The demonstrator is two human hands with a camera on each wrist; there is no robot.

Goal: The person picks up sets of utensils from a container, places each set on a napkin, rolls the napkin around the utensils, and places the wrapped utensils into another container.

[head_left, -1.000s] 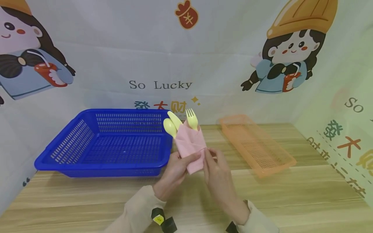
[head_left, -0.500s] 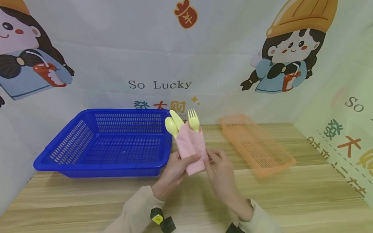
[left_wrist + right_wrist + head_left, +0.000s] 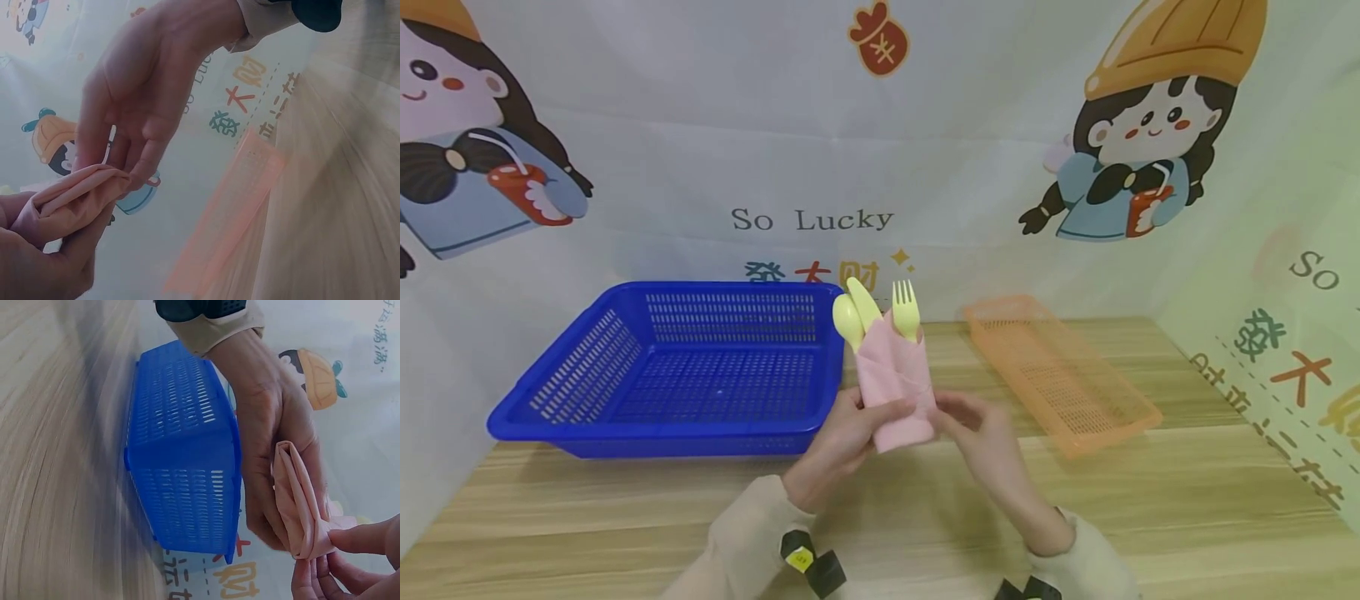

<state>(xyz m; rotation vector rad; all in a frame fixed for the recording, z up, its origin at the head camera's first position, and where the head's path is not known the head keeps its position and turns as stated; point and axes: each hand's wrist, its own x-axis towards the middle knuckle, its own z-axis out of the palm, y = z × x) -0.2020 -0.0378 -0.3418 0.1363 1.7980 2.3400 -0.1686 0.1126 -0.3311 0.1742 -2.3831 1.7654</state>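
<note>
A pink folded napkin [image 3: 891,375] stands nearly upright in front of me, wrapped as a pouch. Out of its top stick a pale yellow spoon [image 3: 847,322], a knife [image 3: 864,303] and a fork [image 3: 906,312]; their handles are hidden inside. My left hand [image 3: 842,433] grips the lower left of the pouch, thumb across its front. At the lower right edge, my right hand [image 3: 988,437] pinches the napkin between thumb and fingers, as the right wrist view shows. The napkin's folded bottom end [image 3: 294,500] shows there as stacked layers.
Left of the hands, a blue plastic basket [image 3: 655,429] stands on the wooden table [image 3: 647,517]. An orange mesh tray [image 3: 1022,367] lies at the right. A printed cloth [image 3: 970,183] hangs behind the table.
The pouch has turned more upright and its cutlery tops have shifted slightly right. My right hand has moved a little outward to the right along the napkin's edge. The left hand keeps its hold.
</note>
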